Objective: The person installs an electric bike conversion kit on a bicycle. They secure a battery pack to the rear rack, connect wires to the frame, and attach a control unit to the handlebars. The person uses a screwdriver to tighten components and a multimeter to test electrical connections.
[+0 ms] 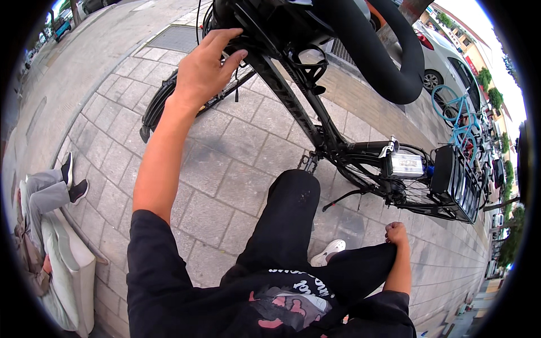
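A black bicycle stands in front of me, its down tube [284, 93] slanting across the view. My left hand [207, 70] reaches up to the front of the frame, thumb and fingers apart beside the head of the bike; whether the fingertips touch it I cannot tell. My right hand [396, 232] is closed in a loose fist by my right knee, with nothing visible in it. A thick black curved handlebar [394, 84] hangs over the frame. Lower down are a pedal [308, 162], a kickstand [341, 199] and a silver finned box [407, 164] near the rear wheel.
A black rear rack [457, 191] sticks out at the right. Grey paving slabs [203, 191] cover the ground. At the left another person's legs [48, 191] show beside a pale padded seat [79, 265]. A blue bicycle [459, 115] and a white car [451, 59] stand farther off.
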Demonstrator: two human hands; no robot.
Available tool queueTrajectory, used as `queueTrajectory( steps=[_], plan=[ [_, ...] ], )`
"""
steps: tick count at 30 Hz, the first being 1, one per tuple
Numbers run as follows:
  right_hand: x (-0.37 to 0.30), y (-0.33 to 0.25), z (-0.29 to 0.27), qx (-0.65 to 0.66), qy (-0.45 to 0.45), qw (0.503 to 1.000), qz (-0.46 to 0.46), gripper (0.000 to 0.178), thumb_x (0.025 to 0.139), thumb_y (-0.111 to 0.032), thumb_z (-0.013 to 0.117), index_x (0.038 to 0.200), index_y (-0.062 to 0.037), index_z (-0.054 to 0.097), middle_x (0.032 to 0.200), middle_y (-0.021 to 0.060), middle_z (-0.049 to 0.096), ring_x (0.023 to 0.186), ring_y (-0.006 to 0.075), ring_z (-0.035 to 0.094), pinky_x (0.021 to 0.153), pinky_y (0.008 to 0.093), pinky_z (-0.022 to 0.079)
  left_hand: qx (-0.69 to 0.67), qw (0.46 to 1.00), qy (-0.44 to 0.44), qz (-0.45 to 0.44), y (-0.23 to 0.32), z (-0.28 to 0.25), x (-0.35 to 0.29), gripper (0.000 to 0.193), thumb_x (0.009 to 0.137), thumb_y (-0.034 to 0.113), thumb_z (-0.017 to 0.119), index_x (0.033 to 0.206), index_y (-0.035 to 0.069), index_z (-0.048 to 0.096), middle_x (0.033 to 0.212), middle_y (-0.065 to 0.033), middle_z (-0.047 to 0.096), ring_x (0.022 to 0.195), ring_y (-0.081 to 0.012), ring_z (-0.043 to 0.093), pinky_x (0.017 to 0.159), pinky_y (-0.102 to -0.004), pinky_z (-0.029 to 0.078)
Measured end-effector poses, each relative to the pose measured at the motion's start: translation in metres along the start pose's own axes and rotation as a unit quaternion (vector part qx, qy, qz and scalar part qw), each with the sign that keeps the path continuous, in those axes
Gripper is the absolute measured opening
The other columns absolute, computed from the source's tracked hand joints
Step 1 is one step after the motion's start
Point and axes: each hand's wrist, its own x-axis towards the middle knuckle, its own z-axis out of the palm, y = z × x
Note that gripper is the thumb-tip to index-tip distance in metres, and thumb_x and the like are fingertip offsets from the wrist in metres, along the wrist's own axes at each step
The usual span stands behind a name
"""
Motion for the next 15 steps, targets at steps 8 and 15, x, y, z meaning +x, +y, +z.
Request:
queueTrajectory(
  steps=[8,15],
  plan=[
    [0.002,-0.021,0.003,-0.005,0.000,1.000,-0.026,0.028,0.099,-0.015,0.058,0.102,0.0055,0.076,0.073,0.0152,0.074,0.057,0.0246,0.074,0.054,0.0389,0.059,0.092,0.994,-0.024,0.058,-0.017,-0.020,0.029,0.024,0.106,0.022,0.070,0.128,0.017,0.073,0.104,-0.0084,0.077,0.089,-0.0277,0.074,0.080,-0.0388,0.058],
    [-0.002,-0.020,0.003,0.009,-0.012,1.000,-0.018,0.028,0.098,-0.015,0.058,0.102,0.0059,0.076,0.074,0.0155,0.074,0.058,0.0250,0.074,0.053,0.0392,0.059,0.074,0.990,-0.119,-0.033,0.010,-0.038,0.037,0.021,0.106,0.019,0.068,0.127,0.017,0.070,0.105,-0.0070,0.078,0.086,-0.0225,0.072,0.084,-0.0346,0.056]
  ],
)
